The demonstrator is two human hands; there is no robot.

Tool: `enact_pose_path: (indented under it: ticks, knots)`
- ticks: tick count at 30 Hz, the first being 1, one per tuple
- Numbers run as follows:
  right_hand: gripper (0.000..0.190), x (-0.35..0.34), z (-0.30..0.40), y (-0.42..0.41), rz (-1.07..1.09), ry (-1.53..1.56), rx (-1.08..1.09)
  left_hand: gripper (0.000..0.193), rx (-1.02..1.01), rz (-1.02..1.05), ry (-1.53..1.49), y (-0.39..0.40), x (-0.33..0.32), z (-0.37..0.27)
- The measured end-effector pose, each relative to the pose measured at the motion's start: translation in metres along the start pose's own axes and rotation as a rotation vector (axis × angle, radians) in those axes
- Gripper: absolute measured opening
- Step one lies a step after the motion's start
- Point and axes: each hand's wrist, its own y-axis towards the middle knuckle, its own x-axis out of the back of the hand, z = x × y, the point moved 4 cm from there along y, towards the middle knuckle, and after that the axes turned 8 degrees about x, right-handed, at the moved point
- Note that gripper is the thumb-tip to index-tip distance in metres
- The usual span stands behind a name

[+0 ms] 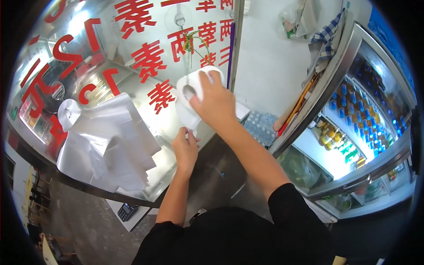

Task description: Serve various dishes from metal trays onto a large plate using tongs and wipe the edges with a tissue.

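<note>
A white tissue paper roll (181, 89) with a hollow core is held up in front of a glass panel (185, 71). My right hand (217, 96) grips it from the right side, thumb near the core opening. Below the roll hangs a loose strip of tissue (187, 116). My left hand (185, 149) pinches the lower end of that strip between its fingers. To the left, a bunch of translucent plastic bags (106, 142) hangs against the glass from a round white holder (69, 114).
Red lettering covers the glass. A suction hook (180, 20) and green plant stems (190, 41) are above the roll. On the right stands a lit drinks fridge (351, 116), with shrink-wrapped water bottles (260, 126) beside it. A card terminal (127, 212) sits on a low white surface.
</note>
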Motion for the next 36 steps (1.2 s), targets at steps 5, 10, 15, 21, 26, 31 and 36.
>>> enact_pose_path:
  ticks: [5,10,15,21,26,31,36]
  knots:
    - [0.047,0.048,-0.029,-0.003,-0.107,-0.009,0.069,0.013,-0.282,-0.092,0.179,0.007,0.002,-0.042]
    - [0.043,0.067,-0.036,0.005,-0.147,0.138,0.173,0.012,-0.530,-0.178,-0.212,0.031,-0.010,-0.126]
    - [0.038,0.064,-0.027,0.009,-0.065,0.138,0.222,0.012,-0.633,-0.183,-0.248,0.063,-0.010,-0.178]
    - [0.034,0.059,-0.039,0.017,0.039,0.357,0.207,0.021,-0.284,0.261,-0.352,0.087,-0.027,-0.198]
    - [0.029,0.033,-0.062,0.039,-0.114,0.682,0.082,0.035,-0.363,0.358,-0.249,0.086,-0.029,-0.202]
    - [0.032,0.022,-0.066,0.048,-0.074,0.488,0.142,0.037,-0.385,0.213,-0.269,0.080,-0.024,-0.200]
    - [0.028,0.032,-0.076,0.016,-0.272,0.403,0.126,0.039,-0.665,-0.176,0.018,0.039,-0.009,-0.185]
